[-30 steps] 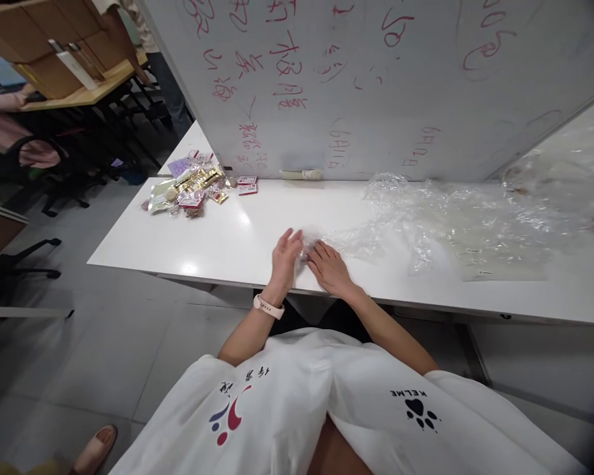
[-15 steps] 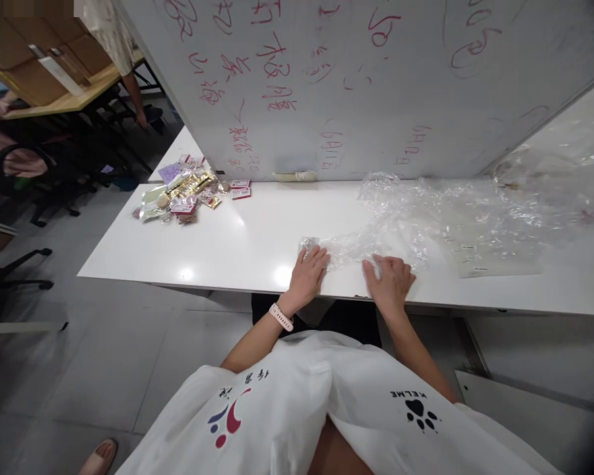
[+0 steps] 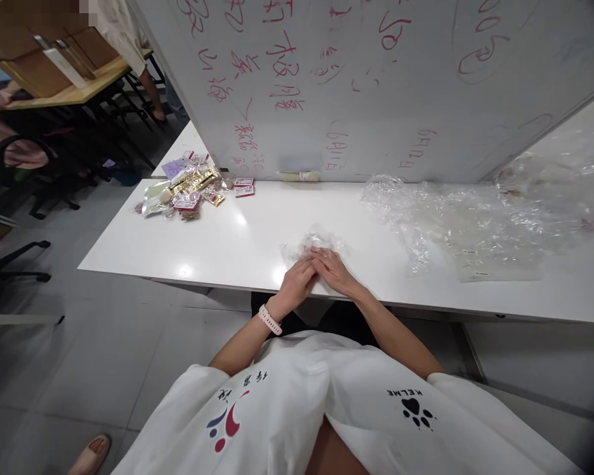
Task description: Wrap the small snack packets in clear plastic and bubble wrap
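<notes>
A crumpled piece of clear plastic film (image 3: 321, 237) is bunched on the white table in front of me. My left hand (image 3: 298, 280) is closed over its near left side, with a pale pink watch band on the wrist. From the right, my right hand (image 3: 332, 272) meets it, its fingers overlapping the left fingertips and pressing on the film. Both sets of fingertips are partly hidden by the plastic and by each other.
A large heap of clear plastic bags (image 3: 515, 218) covers the table's right side. Small packaged items (image 3: 193, 188) are piled at the left. A whiteboard (image 3: 356, 99) with red writing stands along the back. Another person's arm (image 3: 152, 92) shows at upper left.
My right hand has moved left to meet my left hand. The film that was stretched between them is now gathered into a bunch, apart from the heap on the right.
</notes>
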Motion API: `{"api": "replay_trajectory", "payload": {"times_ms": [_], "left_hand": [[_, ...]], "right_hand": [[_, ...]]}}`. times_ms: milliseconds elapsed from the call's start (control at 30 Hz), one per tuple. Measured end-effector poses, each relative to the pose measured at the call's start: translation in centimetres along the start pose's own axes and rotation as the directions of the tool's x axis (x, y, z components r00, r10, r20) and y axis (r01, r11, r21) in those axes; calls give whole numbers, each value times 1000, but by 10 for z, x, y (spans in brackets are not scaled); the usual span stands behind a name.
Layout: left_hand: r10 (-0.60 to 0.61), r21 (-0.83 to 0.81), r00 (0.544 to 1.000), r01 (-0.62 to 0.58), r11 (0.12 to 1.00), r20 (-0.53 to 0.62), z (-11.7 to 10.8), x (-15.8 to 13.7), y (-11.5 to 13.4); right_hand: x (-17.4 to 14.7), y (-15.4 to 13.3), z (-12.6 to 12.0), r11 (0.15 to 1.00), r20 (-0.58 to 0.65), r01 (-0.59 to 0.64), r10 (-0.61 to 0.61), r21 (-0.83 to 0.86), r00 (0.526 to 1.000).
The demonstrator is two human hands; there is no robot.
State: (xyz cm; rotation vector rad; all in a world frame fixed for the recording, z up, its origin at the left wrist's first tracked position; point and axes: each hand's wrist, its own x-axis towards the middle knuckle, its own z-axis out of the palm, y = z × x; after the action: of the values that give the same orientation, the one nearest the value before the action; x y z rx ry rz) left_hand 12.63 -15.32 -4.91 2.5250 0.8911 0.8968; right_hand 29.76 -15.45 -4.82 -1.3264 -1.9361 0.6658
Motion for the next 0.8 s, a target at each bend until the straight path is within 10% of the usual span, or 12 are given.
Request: {"api": "replay_trajectory", "payload": {"times_ms": [233,567,800], "left_hand": [[0,36,996,-3,999,92,-32,-7,1],[-135,-57,970,149,987,201,-31,25,-19],[-376,-138,919,390,910,116,-27,82,-26]], "right_hand": [[-14,6,-19,977,230,214,-204,-19,951],[-21,-2,-12,984,-107,106,-122,-141,987],[33,4,-37,978,-282,-191,206,79,937]]}}
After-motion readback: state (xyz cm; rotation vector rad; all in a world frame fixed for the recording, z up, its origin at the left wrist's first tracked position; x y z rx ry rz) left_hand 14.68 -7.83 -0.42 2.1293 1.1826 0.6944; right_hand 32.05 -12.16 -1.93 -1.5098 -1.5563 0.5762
